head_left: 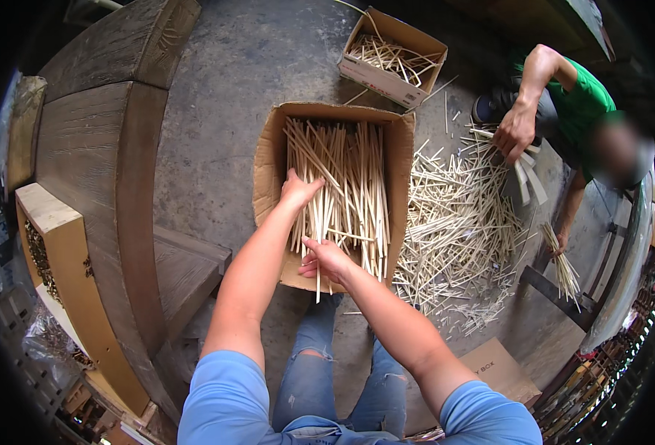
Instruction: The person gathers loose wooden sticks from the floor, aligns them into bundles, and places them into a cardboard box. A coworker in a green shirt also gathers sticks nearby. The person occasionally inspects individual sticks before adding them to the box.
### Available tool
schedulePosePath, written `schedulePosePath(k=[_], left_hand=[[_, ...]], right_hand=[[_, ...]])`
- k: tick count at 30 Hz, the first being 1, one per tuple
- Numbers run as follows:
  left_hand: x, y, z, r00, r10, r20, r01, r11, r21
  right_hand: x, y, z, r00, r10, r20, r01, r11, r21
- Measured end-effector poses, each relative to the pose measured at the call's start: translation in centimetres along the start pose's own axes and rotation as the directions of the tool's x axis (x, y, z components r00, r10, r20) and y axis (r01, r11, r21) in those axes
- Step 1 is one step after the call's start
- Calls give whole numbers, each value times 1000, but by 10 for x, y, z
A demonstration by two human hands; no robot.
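A cardboard box (266, 159) stands in front of my legs, filled with long, thin pale wooden sticks (357, 193), most lying lengthwise. My left hand (300, 190) reaches in at the left side, its thumb laid over the sticks and its other fingers partly hidden among them. At the box's near end, my right hand (326, 261) is curled around the lower ends of some sticks, with one long stick poking out below it toward my knees.
A loose pile of sticks (453, 230) covers the floor to the right. A smaller box (379, 80) with sticks stands beyond. A co-worker's hand (516, 132) holds flat pale strips; the other grips a stick bundle (563, 271). Dark wooden furniture (83, 156) lines the left.
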State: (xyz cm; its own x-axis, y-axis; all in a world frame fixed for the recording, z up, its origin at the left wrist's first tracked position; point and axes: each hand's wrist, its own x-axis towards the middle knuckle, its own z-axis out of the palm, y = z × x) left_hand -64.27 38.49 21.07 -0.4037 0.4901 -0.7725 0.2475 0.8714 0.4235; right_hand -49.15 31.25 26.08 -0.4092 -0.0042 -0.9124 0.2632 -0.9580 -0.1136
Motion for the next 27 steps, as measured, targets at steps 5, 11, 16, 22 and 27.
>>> schedulePosePath(k=[5,11,16,22,27], left_hand=[[2,8,7,968,-19,-249,30,999,43],[11,48,3,946,-102,-307,130,989,70],[21,70,3,951,-155,-266,199,969,145],[28,70,11,966,-40,-255,110,958,265],[19,39,-6,984,-74,-163,132,918,375]], right_hand=[[-3,-6,14,997,-56,-49,62,990,124],[-49,10,13,993,38,112,-69,957,282],[-137,57,4,974,91,206,-138,964,229],[-205,98,-12,1000,-24,-10,25,991,135],[-174,66,-15,987,-122,-103,121,992,-21]])
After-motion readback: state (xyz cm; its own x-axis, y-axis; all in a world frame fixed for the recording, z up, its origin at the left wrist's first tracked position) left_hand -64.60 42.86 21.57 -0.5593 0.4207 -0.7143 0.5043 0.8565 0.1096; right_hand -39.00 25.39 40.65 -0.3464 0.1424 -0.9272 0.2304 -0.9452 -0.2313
